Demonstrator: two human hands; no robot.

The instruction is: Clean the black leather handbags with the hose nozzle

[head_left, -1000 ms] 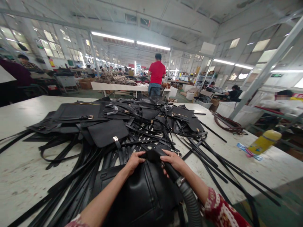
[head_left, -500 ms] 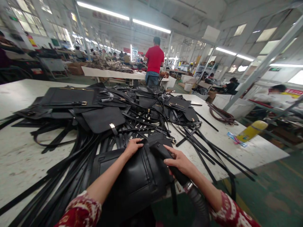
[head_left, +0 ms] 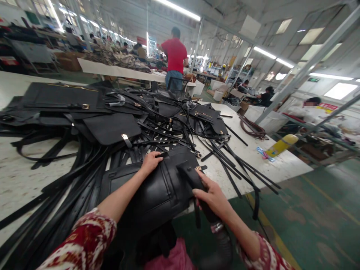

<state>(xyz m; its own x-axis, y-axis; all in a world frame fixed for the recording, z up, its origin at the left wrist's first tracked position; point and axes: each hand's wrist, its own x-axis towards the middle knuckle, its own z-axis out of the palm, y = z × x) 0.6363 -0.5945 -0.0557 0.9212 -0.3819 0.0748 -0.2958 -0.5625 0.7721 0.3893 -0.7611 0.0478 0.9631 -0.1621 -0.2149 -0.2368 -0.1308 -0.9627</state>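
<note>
A black leather bag (head_left: 143,200) lies at the near edge of the table in front of me. My left hand (head_left: 152,161) is closed on its upper edge, thumb on top, fingertips partly hidden. My right hand (head_left: 212,193) is wrapped round a black flat-ended hose nozzle (head_left: 188,175), whose tip lies over the bag's right side. From the nozzle's lower end a ribbed dark hose (head_left: 223,242) runs down, joined by a metal clamp (head_left: 217,227). A gold buckle (head_left: 198,168) shows just beyond my right fingertips.
Black bag pieces (head_left: 112,127) and long straps (head_left: 66,191) are heaped across the white table (head_left: 292,161). Toward its right end are a yellow bottle (head_left: 282,145) and a coil of brown straps (head_left: 253,127). A person in a red shirt (head_left: 174,52) stands beyond.
My view has swung right and down, so the scene sits further left and higher. The nozzle has shifted slightly right over the bag. Both hands keep their hold.
</note>
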